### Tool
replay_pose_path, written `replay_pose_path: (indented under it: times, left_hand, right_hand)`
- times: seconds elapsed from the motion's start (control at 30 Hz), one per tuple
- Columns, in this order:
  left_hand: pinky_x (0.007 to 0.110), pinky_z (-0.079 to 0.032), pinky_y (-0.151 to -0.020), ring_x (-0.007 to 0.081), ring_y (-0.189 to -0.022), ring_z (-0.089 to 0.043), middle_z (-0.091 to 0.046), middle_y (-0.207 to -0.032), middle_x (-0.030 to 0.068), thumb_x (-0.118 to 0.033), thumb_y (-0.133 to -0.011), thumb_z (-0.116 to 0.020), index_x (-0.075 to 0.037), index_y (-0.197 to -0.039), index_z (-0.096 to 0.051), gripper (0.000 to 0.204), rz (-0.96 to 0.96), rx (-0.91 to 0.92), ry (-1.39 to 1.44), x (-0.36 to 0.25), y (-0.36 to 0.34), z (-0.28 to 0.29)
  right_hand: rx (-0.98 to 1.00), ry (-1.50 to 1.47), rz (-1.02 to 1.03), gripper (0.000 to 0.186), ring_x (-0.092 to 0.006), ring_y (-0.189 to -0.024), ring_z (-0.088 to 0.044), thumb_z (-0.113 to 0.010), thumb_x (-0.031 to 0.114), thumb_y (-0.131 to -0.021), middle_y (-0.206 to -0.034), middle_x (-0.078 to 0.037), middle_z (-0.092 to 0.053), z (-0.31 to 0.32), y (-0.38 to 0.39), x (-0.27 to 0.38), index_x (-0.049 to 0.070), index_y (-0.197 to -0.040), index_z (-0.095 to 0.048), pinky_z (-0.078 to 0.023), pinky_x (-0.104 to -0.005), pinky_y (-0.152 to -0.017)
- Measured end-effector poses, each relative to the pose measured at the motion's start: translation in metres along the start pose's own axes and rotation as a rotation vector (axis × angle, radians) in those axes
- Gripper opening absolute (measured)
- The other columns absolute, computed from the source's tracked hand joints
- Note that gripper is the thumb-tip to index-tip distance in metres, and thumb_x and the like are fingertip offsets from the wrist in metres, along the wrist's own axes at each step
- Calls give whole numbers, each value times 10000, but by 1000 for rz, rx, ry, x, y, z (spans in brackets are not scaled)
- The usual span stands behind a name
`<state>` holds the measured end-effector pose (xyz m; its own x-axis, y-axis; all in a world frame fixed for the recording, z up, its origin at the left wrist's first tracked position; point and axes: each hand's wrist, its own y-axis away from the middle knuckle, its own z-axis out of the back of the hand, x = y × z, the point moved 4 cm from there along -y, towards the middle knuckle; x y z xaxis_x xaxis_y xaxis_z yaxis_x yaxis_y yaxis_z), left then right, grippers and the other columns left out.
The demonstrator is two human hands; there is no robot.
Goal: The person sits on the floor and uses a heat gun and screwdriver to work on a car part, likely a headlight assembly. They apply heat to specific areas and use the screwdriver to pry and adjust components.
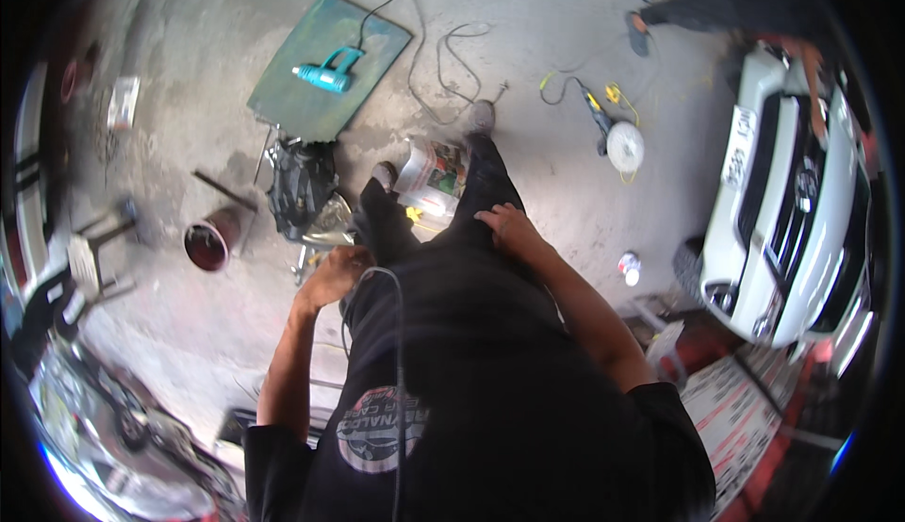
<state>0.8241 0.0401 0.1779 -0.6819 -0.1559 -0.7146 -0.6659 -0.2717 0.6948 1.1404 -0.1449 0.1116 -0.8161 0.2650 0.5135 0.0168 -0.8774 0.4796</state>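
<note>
My right hand (512, 230) lies on my right thigh, fingers stretched out and nothing seen in them. At my left hip, my left hand (337, 277) is closed, its fingers curled; whatever it may hold is hidden. Just beyond it is a clear car headlight (330, 222), partly covered by the hand. Touching the headlight is a black, crumpled-looking bundle or part (302, 183). A printed newspaper sheet (432, 175) lies on the floor between my feet. Farther off, a teal heat gun (330, 72) rests on a green board (283, 89), its cord trailing right.
A dark red bucket (213, 239) and a pale stool (87, 263) stand at left. To the right lie a corded polisher with a white pad (625, 147) and a small white container (630, 268). A white vehicle (754, 202) stands at right, with another person (726, 4) beside it.
</note>
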Motion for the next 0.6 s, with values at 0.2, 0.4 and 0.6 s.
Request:
replay_pose_path:
  times: [0.2,0.4,0.6]
  left_hand:
    - [371,-572,-788,269,-865,-736,-752,-899,171,-30,-826,-625,46,-1099,-715,297,-14,-130,94,-7,-22,-79]
    - [419,-573,-729,281,-773,-731,-744,-834,146,-264,-860,-822,16,-1089,-704,381,486,71,363,23,-140,-97]
    - [566,-495,-1036,458,-1283,-558,-576,-1376,246,-484,-744,-896,-69,-1478,-513,925,472,-188,-258,251,-428,-83]
  right_hand:
    - [239,37,191,283,-372,-969,-651,-597,58,-836,-937,-145,-705,33,-73,-85,81,-1097,-706,-525,-510,-814]
    - [812,-256,123,242,-410,-931,-713,-581,33,-785,-940,-252,-727,16,-105,-93,31,-984,-718,-540,-505,-821]
    - [705,-757,-320,376,-159,-680,-642,-623,17,-863,-758,-131,-649,-41,-187,-165,32,-1230,-701,-521,-337,-684]
